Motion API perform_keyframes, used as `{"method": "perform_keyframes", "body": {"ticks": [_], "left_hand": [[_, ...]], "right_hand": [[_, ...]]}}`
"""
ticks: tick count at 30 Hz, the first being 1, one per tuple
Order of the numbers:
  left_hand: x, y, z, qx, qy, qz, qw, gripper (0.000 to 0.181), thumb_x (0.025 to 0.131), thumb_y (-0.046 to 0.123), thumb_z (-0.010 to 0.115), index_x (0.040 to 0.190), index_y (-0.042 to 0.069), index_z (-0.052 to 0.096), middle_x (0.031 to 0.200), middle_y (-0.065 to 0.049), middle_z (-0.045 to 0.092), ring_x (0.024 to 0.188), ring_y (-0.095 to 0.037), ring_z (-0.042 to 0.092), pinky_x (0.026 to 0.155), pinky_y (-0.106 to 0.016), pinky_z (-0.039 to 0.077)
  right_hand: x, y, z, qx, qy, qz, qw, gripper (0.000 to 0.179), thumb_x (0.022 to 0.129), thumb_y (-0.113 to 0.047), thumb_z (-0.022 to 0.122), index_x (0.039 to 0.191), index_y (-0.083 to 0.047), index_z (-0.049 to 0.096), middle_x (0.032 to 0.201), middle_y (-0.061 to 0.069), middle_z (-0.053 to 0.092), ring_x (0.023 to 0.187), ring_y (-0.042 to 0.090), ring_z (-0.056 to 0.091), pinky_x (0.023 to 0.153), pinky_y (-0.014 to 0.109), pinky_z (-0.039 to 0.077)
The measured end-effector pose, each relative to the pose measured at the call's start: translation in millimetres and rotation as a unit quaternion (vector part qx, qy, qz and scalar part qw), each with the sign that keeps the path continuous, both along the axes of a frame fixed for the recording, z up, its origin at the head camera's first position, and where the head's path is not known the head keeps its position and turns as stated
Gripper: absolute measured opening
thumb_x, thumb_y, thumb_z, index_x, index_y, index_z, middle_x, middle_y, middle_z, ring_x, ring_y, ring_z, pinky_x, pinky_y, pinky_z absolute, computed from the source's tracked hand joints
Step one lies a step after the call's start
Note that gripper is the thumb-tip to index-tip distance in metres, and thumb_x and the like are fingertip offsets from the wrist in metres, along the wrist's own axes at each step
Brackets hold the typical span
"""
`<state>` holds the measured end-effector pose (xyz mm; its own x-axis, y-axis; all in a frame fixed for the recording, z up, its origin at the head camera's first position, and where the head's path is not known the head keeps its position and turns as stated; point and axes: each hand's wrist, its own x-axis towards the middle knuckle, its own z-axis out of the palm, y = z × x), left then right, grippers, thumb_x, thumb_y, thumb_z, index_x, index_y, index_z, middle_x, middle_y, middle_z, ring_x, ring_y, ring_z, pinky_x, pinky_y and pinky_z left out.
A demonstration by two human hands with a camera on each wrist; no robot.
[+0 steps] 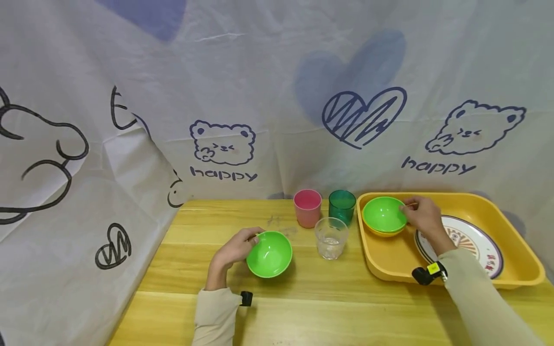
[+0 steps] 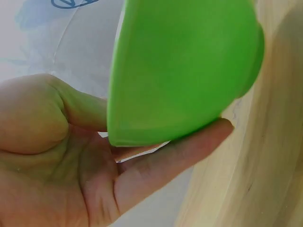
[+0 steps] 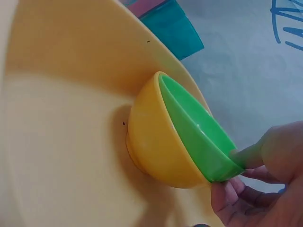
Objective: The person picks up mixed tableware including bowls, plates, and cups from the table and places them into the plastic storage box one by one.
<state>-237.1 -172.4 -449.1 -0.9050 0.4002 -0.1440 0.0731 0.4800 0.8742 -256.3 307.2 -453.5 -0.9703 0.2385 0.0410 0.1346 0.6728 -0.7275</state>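
Note:
My left hand [image 1: 237,246] pinches the rim of a green bowl [image 1: 269,254] over the left part of the table. In the left wrist view the thumb lies at that bowl's [image 2: 184,71] rim, with fingers under its outer wall. At the tray's left end, my right hand [image 1: 425,217] grips the rim of a second green bowl [image 1: 384,214]. This bowl [image 3: 208,137] sits tilted inside a yellow bowl [image 3: 156,137] in the right wrist view, its near rim raised between thumb and fingers.
An orange-yellow tray [image 1: 389,269] stands on the right of the wooden table [image 1: 329,307], holding a white patterned plate [image 1: 476,242]. Left of the tray are a pink cup [image 1: 308,211], a dark green cup [image 1: 342,205] and a clear cup [image 1: 331,240]. A printed cloth [image 1: 277,96] hangs behind.

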Motion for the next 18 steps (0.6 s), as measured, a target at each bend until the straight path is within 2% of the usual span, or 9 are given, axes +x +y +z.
{"method": "perform_keyframes", "body": {"ticks": [3,7,11,14,16,18], "left_hand": [[0.1,-3.2,1.5,0.013,-0.002,0.007,0.9999,0.034,0.107,0.000,0.038,0.132,-0.006,0.060,0.123,-0.024,0.062,0.098,-0.031,0.064,0.078,-0.045,0.062],[-1.3,-7.4,3.6,0.027,-0.010,0.012,0.9995,0.034,0.108,0.001,0.037,0.132,-0.006,0.059,0.120,-0.026,0.061,0.094,-0.033,0.066,0.074,-0.046,0.062],[-1.9,-8.3,5.2,0.034,-0.008,0.021,0.9992,0.034,0.108,0.002,0.037,0.133,-0.007,0.058,0.122,-0.026,0.061,0.095,-0.033,0.065,0.074,-0.045,0.062],[-1.3,-7.1,5.9,0.050,-0.001,0.036,0.9981,0.035,0.109,0.004,0.038,0.136,-0.008,0.056,0.126,-0.027,0.060,0.095,-0.034,0.066,0.074,-0.046,0.062],[-0.5,-5.7,6.5,0.067,0.006,0.055,0.9963,0.036,0.109,0.004,0.038,0.138,-0.008,0.055,0.130,-0.028,0.058,0.095,-0.035,0.067,0.072,-0.048,0.063],[0.6,-4.9,8.0,0.084,0.011,0.072,0.9938,0.037,0.109,0.004,0.039,0.141,-0.008,0.054,0.134,-0.029,0.056,0.093,-0.036,0.068,0.068,-0.048,0.063]], "right_hand": [[3.0,0,-1.9,0.001,0.018,0.000,0.9998,0.040,0.104,-0.020,0.058,0.128,0.011,0.060,0.118,0.033,0.061,0.093,0.036,0.062,0.060,0.023,0.052],[11.4,-3,-5.3,0.000,0.069,-0.019,0.9974,0.038,0.106,-0.021,0.053,0.129,0.008,0.061,0.123,0.029,0.062,0.106,0.040,0.059,0.074,0.026,0.048],[24.5,-8,-4.1,-0.014,0.108,-0.041,0.9932,0.037,0.106,-0.019,0.052,0.132,0.006,0.060,0.127,0.028,0.062,0.118,0.043,0.057,0.093,0.045,0.048],[31.3,-13,2.1,-0.028,0.122,-0.044,0.9911,0.038,0.107,-0.019,0.051,0.135,0.005,0.059,0.130,0.027,0.061,0.122,0.044,0.055,0.102,0.057,0.044],[34.1,-18,7.3,-0.037,0.137,-0.039,0.9891,0.037,0.107,-0.018,0.052,0.136,0.004,0.059,0.130,0.026,0.061,0.122,0.042,0.055,0.103,0.050,0.047],[35.9,-25,13.0,-0.050,0.150,-0.036,0.9868,0.037,0.107,-0.018,0.053,0.137,0.003,0.060,0.130,0.024,0.062,0.122,0.038,0.056,0.098,0.032,0.050]]}}
